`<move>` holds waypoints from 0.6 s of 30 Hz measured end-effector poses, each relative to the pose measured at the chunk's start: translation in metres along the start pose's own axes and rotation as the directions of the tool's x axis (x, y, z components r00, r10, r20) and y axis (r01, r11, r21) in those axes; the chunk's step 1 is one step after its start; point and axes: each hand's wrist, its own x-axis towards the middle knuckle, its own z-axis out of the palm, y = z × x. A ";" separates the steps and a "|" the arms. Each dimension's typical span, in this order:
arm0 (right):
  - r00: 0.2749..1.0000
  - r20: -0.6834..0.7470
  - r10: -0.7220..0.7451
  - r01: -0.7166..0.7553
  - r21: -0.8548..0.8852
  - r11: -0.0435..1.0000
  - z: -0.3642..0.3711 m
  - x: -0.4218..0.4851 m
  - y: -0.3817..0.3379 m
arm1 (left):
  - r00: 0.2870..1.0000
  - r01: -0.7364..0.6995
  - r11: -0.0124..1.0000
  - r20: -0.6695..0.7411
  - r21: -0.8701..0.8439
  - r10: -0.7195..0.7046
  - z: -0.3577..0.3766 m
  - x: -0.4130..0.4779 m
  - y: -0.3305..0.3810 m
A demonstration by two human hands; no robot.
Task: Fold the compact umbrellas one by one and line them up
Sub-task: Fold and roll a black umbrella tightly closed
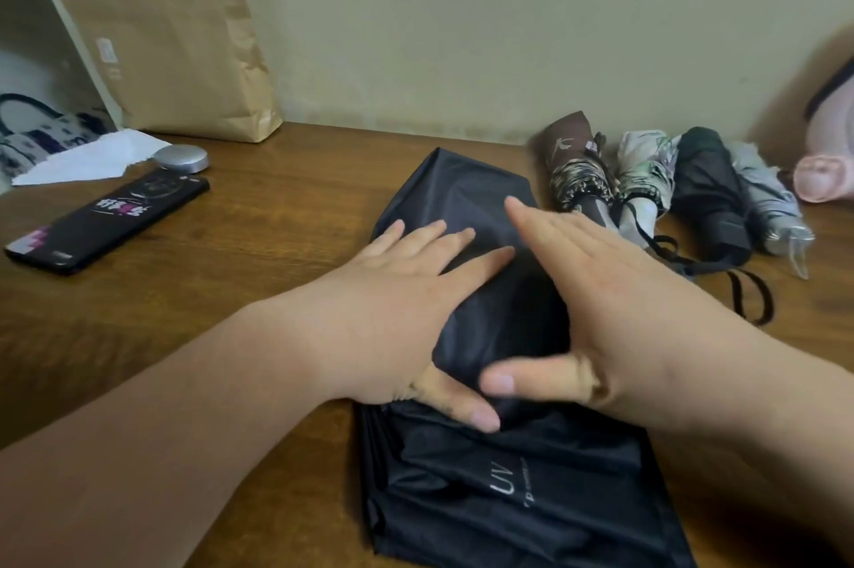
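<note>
Black umbrella lies mid-tabletop, canopy loose and creased, running from the near edge toward the wall; white "UV" print on the near part.

Left grip flat on the fabric's left side, fingers straight and spread, grasping nothing. Right grip flat on the right side, fingers straight and together, pointing away, also grasping nothing. Both thumbs angle inward across the cloth, tips close together.

Back right, near the wall: four folded umbrellas side by side. Brown one, floral one, a second black one, grey one, handles toward the camera, wrist straps trailing on the wood. Pink object just past the grey one.

Left side: phone, silver disc, white paper, paper bag against the wall.
</note>
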 end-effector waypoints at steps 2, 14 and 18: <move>0.978 -0.208 -0.002 0.012 0.047 0.999 0.011 0.006 -0.010 | 1.000 0.009 1.000 0.019 -0.009 -0.009 0.001 0.001 0.001; 0.941 0.269 0.204 -0.143 -0.230 0.963 0.003 -0.008 0.018 | 0.994 0.033 0.999 0.105 -0.036 -0.030 -0.001 -0.002 -0.009; 0.941 0.286 0.181 -0.127 -0.196 0.972 -0.009 -0.009 0.021 | 0.993 0.077 0.997 0.092 -0.014 -0.075 -0.008 -0.008 0.003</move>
